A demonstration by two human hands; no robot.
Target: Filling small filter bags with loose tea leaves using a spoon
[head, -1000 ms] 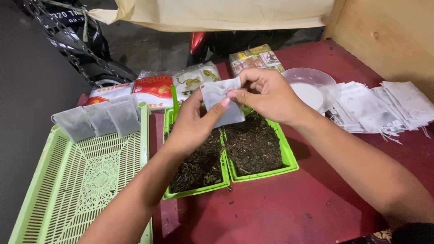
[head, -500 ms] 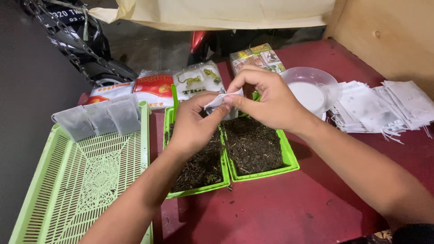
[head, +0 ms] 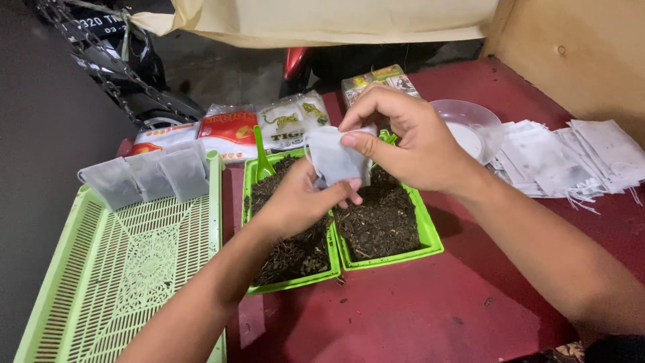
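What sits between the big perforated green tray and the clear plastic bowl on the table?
In the head view, two small green trays of dark loose tea lie side by side, with both hands holding a white pouch above them.

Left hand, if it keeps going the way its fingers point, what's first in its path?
The left hand already touches the white filter bag. Past that, probably the right hand gripping the bag's top; depth is unclear.

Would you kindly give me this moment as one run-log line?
left hand: grips white filter bag | right hand: pinches bag top | below: green trays of loose tea | green scoop: in left tray
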